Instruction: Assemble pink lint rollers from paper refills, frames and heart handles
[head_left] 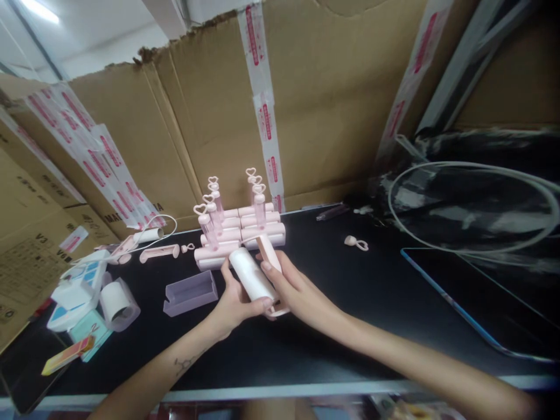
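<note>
Two-handed, held a white roll point(250, 273) over the desk point(350, 289): with the left grip point(233, 304), pinched the roll between thumb and fingers; with the right grip point(289, 283), pinched its pink casing point(270, 252). Faced rows of pink cylinders point(250, 221) toward twelve o'clock, a purple tray point(192, 304) at nine, a heart-looped piece point(350, 240) between two and three.

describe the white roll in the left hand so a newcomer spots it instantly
Find the black table, then its cluster of pink holders. Just nearer the viewer, the left hand grips the white roll; unlike the loose rolls at left, it is held in a hand.
</note>
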A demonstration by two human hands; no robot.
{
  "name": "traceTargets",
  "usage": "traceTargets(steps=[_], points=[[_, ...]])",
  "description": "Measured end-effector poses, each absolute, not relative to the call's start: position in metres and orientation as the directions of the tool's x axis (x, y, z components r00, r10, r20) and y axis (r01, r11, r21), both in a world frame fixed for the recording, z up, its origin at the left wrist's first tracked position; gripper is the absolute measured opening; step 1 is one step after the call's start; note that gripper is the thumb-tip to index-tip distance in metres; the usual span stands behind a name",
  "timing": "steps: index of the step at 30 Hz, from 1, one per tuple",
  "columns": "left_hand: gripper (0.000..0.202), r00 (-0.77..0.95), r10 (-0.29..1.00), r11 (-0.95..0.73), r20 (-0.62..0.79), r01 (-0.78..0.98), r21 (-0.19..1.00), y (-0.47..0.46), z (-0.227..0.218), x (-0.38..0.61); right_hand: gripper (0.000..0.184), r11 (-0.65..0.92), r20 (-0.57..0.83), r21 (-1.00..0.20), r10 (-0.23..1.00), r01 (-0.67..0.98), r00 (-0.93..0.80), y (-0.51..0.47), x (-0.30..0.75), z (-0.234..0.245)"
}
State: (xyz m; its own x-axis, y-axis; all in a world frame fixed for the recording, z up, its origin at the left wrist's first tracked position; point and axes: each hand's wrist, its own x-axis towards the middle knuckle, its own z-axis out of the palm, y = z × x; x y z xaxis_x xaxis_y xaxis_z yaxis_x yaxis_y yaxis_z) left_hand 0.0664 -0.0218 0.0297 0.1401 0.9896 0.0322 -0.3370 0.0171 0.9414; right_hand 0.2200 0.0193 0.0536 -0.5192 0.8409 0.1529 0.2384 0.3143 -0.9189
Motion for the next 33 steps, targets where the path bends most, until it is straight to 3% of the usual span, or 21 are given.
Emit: traceTargets(steps=[4,8,13,15,18,21,24,28,33], points=[[0.114,0.178,0.982,-0.004,0.06,-0.302,0.953,-0.025,0.027,0.066,0.035,0.392,0.176,-0.851,0.84,0.349,-0.513,0.018,0.218,0.05],[0.117,0.157,0.984,-0.038,0.083,-0.265,0.963,-0.029,0.027,0.071,0.033,0.434,0.213,-0.828,0.829,0.355,-0.517,0.014,0.217,0.045],[0.124,0.172,0.985,0.054,-0.021,-0.193,0.98,-0.032,0.033,0.072,0.038,0.465,0.241,-0.82,0.81,0.335,-0.534,0.012,0.217,0.042],[0.122,0.217,0.976,0.058,-0.033,-0.108,0.993,-0.032,0.035,0.066,0.044,0.496,0.255,-0.802,0.787,0.332,-0.562,0.015,0.219,0.045],[0.117,0.247,0.969,-0.045,-0.004,0.19,0.981,-0.031,0.037,0.055,0.053,0.587,0.285,-0.714,0.741,0.381,-0.607,0.022,0.225,0.054],[0.109,0.269,0.963,-0.164,0.028,0.497,0.852,-0.033,0.041,0.049,0.041,0.689,0.291,-0.602,0.66,0.403,-0.693,0.032,0.234,0.066],[0.101,0.271,0.962,-0.206,0.024,0.667,0.716,-0.035,0.047,0.05,0.037,0.727,0.243,-0.582,0.583,0.364,-0.775,0.039,0.242,0.073],[0.098,0.281,0.959,-0.247,0.031,0.783,0.571,-0.039,0.055,0.052,0.037,0.753,0.23,-0.581,0.516,0.309,-0.825,0.04,0.247,0.074],[0.097,0.368,0.925,-0.314,-0.097,0.881,0.353,-0.041,0.066,0.041,0.036,0.754,0.177,-0.578,0.489,0.312,-0.854,0.032,0.244,0.07]])
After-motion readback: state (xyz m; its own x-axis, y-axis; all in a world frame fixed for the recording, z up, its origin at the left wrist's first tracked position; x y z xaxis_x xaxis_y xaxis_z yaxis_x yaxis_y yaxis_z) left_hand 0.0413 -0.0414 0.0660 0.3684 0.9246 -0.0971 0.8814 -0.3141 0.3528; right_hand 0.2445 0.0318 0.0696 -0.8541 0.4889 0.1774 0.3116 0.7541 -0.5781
